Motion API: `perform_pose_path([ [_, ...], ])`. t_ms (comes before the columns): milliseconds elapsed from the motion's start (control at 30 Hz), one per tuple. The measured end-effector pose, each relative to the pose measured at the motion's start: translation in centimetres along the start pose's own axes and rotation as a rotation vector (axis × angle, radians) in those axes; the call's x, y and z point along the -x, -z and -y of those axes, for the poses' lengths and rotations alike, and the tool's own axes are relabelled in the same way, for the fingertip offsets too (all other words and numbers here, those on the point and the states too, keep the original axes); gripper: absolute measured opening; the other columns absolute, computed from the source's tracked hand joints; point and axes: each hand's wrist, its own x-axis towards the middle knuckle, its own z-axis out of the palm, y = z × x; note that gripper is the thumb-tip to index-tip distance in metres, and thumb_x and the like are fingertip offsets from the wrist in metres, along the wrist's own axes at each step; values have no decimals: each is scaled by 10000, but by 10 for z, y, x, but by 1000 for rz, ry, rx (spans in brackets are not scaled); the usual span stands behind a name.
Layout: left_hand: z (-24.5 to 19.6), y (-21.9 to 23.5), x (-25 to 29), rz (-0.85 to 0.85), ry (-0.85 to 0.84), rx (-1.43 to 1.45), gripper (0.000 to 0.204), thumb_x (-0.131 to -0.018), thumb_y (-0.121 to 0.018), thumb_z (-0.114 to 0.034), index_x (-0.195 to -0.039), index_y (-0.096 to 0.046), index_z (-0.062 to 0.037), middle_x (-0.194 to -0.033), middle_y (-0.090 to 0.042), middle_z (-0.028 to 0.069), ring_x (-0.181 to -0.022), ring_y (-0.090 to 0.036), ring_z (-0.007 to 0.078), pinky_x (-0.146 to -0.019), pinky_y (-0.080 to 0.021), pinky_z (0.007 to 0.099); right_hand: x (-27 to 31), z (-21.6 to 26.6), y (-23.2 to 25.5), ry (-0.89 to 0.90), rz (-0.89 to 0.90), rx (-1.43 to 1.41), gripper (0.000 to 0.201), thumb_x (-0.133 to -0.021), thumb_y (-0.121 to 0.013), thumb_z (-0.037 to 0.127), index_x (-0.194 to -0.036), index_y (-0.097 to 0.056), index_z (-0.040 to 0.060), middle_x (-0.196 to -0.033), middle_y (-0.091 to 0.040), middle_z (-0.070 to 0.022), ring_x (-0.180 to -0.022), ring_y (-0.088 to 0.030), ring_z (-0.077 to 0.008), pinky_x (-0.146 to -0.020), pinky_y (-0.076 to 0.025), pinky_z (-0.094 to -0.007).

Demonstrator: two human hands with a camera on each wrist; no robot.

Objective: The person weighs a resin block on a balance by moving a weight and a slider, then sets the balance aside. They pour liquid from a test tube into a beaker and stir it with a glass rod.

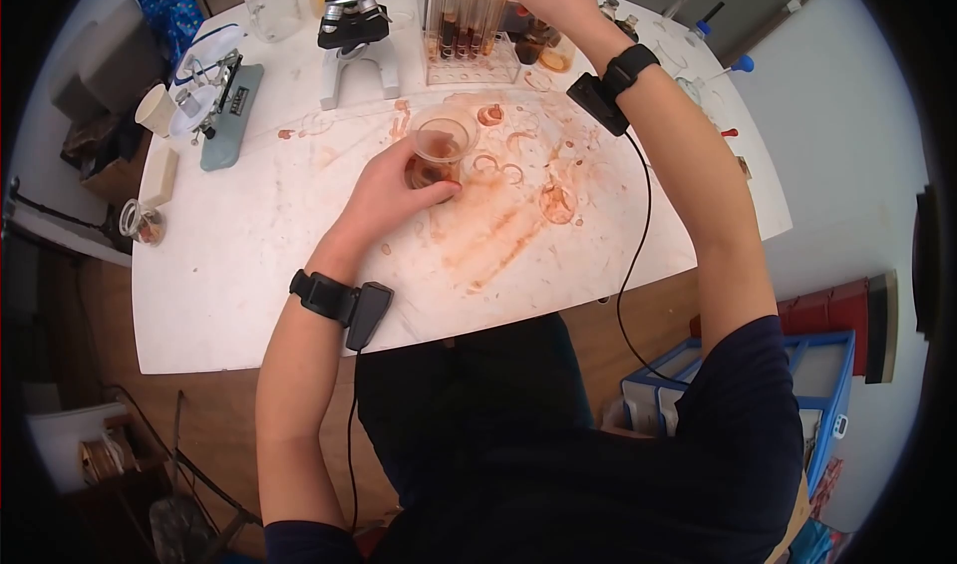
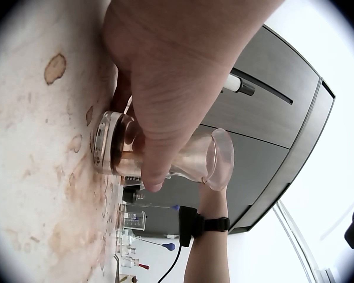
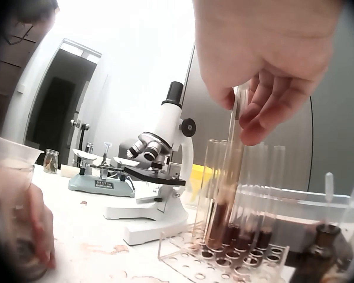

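My left hand point(image 1: 384, 193) grips a clear glass vessel point(image 2: 192, 156) with a flared rim and some reddish-brown liquid low inside. Its thick base is right at the stained tabletop, and the thumb lies across its side. At the far side of the table, my right hand point(image 3: 265, 76) pinches the top of a test tube point(image 3: 229, 177) between thumb and fingers. That tube leans slightly and has dark brown liquid at its bottom. It overlaps several other tubes point(image 3: 278, 177) with dark red-brown liquid, standing in a clear rack point(image 3: 194, 265).
A white microscope point(image 1: 357, 55) stands left of the rack, and a blue-grey balance point(image 1: 231, 115) farther left. Dark bottles point(image 3: 318, 253) stand beside the rack. A small jar point(image 1: 142, 223) is near the left edge. Red-brown stains point(image 1: 498, 235) mark the middle of the table point(image 1: 239, 295).
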Motion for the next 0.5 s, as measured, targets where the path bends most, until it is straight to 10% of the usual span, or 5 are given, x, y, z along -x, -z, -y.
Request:
perform_pose_path([
  [500,-3,-1,1,-9,-3,22,529,-790,-831,-156,-1271,-632,-58,-1108,-706,58,-932,-664,149,-877,-524,297,6,-36,4,-99,73,89,376,-852,-652,325,-910,-752,-33,-821,-707,-277,-834,-720,-415,-769,-579,-472],
])
